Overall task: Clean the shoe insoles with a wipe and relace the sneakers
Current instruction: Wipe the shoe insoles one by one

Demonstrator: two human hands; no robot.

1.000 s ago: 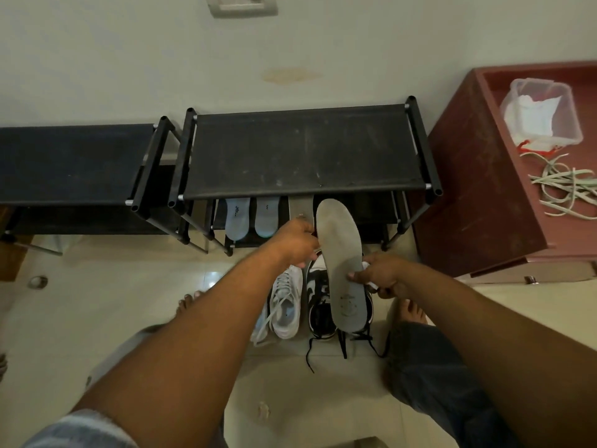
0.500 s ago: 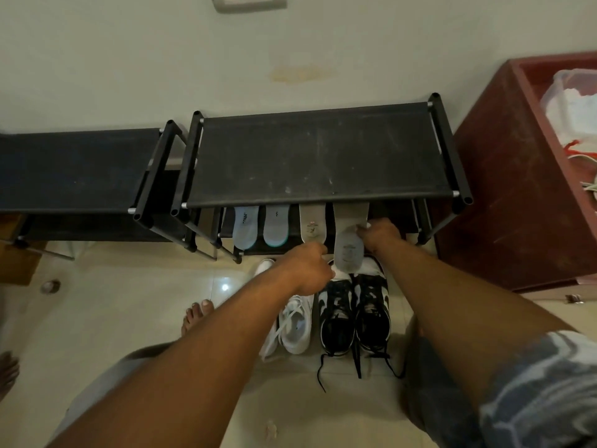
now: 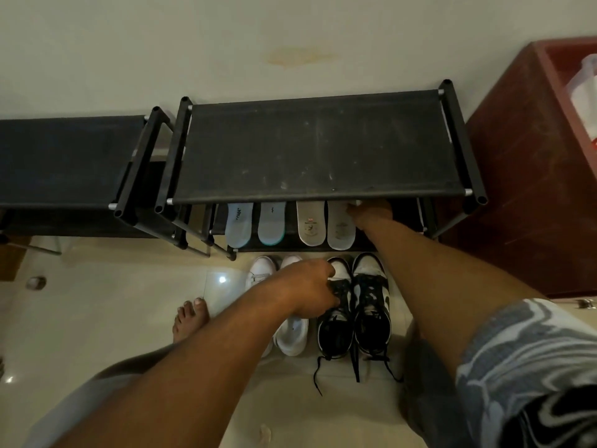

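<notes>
The flat grey foam insole (image 3: 340,229) that the right hand (image 3: 371,215) carried 1 second ago now lies 4th in the row on the lower shelf (image 3: 290,226) of the black fabric rack (image 3: 323,150); cleaning looks finished. That hand touches its edge, grip hidden. The left hand (image 3: 307,291) curls over the laces (image 3: 344,294) of the black-and-white leather sneaker (image 3: 336,331); pinching, I cannot tell.

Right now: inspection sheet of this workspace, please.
Surface: glossy pale floor.
Job's things: four insoles side by side on the shoe rack's lower tier; white sneakers and black-and-white sneakers on the floor in front; black laces trail loose.
Clutter: small scrap and a round object on the floor.
Hands: left hand grips one black-and-white sneaker at its laces; right hand touches the rightmost insole, grip hidden.
Cables: nothing seen.
Surroundings: stained wall, second rack, red-brown cabinet, bare foot.
</notes>
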